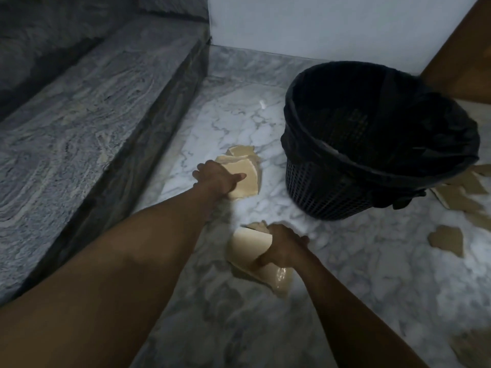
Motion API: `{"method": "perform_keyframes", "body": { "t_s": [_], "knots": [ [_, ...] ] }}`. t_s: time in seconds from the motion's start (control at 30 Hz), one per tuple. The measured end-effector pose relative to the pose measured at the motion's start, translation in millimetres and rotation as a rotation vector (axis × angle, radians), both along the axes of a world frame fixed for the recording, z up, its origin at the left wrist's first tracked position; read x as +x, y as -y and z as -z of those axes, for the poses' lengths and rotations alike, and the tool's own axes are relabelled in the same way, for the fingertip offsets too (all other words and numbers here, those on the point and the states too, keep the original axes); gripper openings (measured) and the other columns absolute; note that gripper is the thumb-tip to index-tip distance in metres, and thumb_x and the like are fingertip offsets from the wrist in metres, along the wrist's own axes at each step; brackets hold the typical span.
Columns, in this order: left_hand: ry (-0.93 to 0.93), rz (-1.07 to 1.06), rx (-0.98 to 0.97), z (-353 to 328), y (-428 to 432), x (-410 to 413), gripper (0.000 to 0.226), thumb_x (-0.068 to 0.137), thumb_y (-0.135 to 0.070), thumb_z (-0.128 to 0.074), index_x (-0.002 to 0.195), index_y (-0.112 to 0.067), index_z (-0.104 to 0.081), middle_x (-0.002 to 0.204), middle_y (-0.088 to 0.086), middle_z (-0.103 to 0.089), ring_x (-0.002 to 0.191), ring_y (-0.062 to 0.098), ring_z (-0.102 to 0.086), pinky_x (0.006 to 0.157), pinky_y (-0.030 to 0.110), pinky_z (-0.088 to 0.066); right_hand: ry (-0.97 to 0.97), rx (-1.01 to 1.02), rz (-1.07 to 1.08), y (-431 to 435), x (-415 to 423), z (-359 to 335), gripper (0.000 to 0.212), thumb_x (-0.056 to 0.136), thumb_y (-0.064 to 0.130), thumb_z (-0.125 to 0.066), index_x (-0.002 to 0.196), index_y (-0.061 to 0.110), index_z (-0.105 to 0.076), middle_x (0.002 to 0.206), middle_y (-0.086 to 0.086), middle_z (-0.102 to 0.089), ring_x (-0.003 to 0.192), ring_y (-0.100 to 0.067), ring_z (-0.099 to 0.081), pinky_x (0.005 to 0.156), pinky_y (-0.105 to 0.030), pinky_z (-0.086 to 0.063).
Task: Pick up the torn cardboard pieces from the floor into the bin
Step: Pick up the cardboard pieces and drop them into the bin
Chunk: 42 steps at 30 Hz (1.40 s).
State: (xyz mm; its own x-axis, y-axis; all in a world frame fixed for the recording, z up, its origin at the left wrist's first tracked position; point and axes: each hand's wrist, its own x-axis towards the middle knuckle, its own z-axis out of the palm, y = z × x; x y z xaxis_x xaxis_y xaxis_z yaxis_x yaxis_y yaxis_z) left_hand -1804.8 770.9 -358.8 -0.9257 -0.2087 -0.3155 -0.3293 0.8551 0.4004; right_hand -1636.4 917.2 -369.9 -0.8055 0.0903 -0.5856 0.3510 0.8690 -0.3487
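Torn tan cardboard pieces lie on a white marble floor (345, 288). My left hand (216, 177) grips a pile of cardboard pieces (245, 168) left of the bin. My right hand (283, 247) is closed on a stack of larger cardboard pieces (249, 244) nearer to me; their lower edge rests on the floor. The black mesh bin (332, 189), lined with a black bag, stands upright to the right of both hands. Some cardboard shows dimly inside it.
A grey stone step (93, 107) runs along the left. More torn cardboard (447, 240) lies right of the bin, with a heap (462, 192) beside its far side. A pale wall (318, 27) stands behind and brown wood (459, 54) at upper right.
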Motion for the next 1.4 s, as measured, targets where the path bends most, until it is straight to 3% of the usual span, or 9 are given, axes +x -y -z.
{"method": "perform_keyframes", "body": {
  "t_s": [0.23, 0.47, 0.7, 0.83, 0.93, 1.0, 1.13, 1.23, 1.4],
  "knots": [
    [0.084, 0.182, -0.143, 24.2, -14.1, -24.5, 0.120, 0.046, -0.093, -0.055, 0.139, -0.017, -0.045, 0.136, 0.010, -0.043, 0.124, 0.034, -0.037, 0.094, 0.045, -0.033, -0.104, -0.062, -0.043, -11.5, 0.4, 8.2, 0.070, 0.063, 0.053, -0.084, 0.122, 0.026, -0.057, 0.117, 0.008, -0.063, 0.111, -0.018, -0.060, 0.104, -0.052, -0.034],
    [0.095, 0.193, 0.064, 20.8, -14.3, -28.4, 0.089, 0.067, -0.060, -0.080, 0.135, -0.010, -0.053, 0.133, 0.007, -0.059, 0.123, 0.026, -0.056, 0.096, 0.029, -0.044, -0.083, -0.023, -0.029, -8.2, -5.9, 0.5, 0.065, 0.066, 0.051, -0.084, 0.121, 0.026, -0.059, 0.116, 0.005, -0.066, 0.111, -0.020, -0.061, 0.105, -0.050, -0.033],
    [0.159, 0.172, 0.129, 18.1, -7.8, -30.5, 0.098, 0.058, -0.050, -0.090, 0.138, -0.010, -0.050, 0.139, 0.005, -0.055, 0.126, 0.024, -0.054, 0.092, 0.027, -0.043, -0.093, -0.038, 0.058, -15.4, -8.5, 0.1, 0.071, 0.060, 0.055, -0.085, 0.117, 0.027, -0.055, 0.114, 0.005, -0.065, 0.111, -0.021, -0.060, 0.094, -0.042, -0.033],
    [0.189, 0.284, 0.062, 6.5, -13.5, -35.7, 0.080, 0.077, -0.045, -0.079, 0.142, -0.010, -0.048, 0.145, 0.001, -0.049, 0.134, 0.021, -0.046, 0.101, 0.023, -0.039, -0.095, 0.017, 0.060, -14.5, -8.1, 0.4, 0.072, 0.060, 0.058, -0.084, 0.119, 0.028, -0.054, 0.114, 0.005, -0.065, 0.111, -0.021, -0.061, 0.097, -0.044, -0.034],
    [0.287, 0.474, 0.041, -0.3, -23.3, -41.1, 0.063, 0.096, -0.027, -0.062, 0.150, -0.007, -0.035, 0.155, 0.011, -0.034, 0.140, 0.028, -0.037, 0.089, 0.019, -0.050, -0.098, 0.011, 0.064, -14.2, -9.6, -1.2, 0.073, 0.060, 0.057, -0.085, 0.120, 0.027, -0.055, 0.116, 0.004, -0.065, 0.112, -0.022, -0.060, 0.099, -0.045, -0.034],
    [0.383, 0.475, 0.151, -10.8, -25.3, -31.4, 0.065, 0.098, -0.026, -0.057, 0.153, -0.011, -0.026, 0.159, 0.010, -0.023, 0.144, 0.032, -0.028, 0.106, 0.032, -0.041, -0.091, 0.007, 0.067, -15.0, -9.8, -2.0, 0.076, 0.059, 0.059, -0.085, 0.121, 0.026, -0.055, 0.117, 0.003, -0.064, 0.113, -0.023, -0.060, 0.100, -0.045, -0.035],
    [0.340, 0.493, 0.311, -1.5, -15.7, -35.5, 0.069, 0.064, -0.033, -0.091, 0.122, -0.011, -0.062, 0.127, 0.004, -0.062, 0.106, 0.023, -0.062, 0.091, 0.037, -0.053, -0.086, -0.009, 0.060, -16.1, -8.8, 2.1, 0.075, 0.059, 0.058, -0.085, 0.120, 0.027, -0.055, 0.116, 0.004, -0.065, 0.113, -0.023, -0.060, 0.099, -0.046, -0.033],
    [0.164, 0.199, 0.591, -1.6, -23.2, -52.9, 0.084, 0.046, -0.032, -0.098, 0.118, -0.006, -0.063, 0.112, 0.009, -0.070, 0.093, 0.023, -0.070, 0.080, 0.040, -0.060, -0.083, -0.018, 0.055, -16.4, -10.2, 4.8, 0.073, 0.059, 0.059, -0.084, 0.119, 0.027, -0.056, 0.114, 0.004, -0.066, 0.111, -0.023, -0.060, 0.099, -0.047, -0.033],
    [-0.013, -0.116, 0.649, -1.6, -43.5, -92.4, 0.087, 0.031, -0.044, -0.091, 0.106, -0.012, -0.062, 0.098, 0.007, -0.072, 0.089, 0.026, -0.071, 0.077, 0.039, -0.061, -0.072, -0.020, 0.043, -16.5, -12.7, 6.9, 0.074, 0.063, 0.057, -0.082, 0.123, 0.025, -0.053, 0.118, 0.005, -0.064, 0.113, -0.023, -0.059, 0.099, -0.047, -0.032]
  ]
}}
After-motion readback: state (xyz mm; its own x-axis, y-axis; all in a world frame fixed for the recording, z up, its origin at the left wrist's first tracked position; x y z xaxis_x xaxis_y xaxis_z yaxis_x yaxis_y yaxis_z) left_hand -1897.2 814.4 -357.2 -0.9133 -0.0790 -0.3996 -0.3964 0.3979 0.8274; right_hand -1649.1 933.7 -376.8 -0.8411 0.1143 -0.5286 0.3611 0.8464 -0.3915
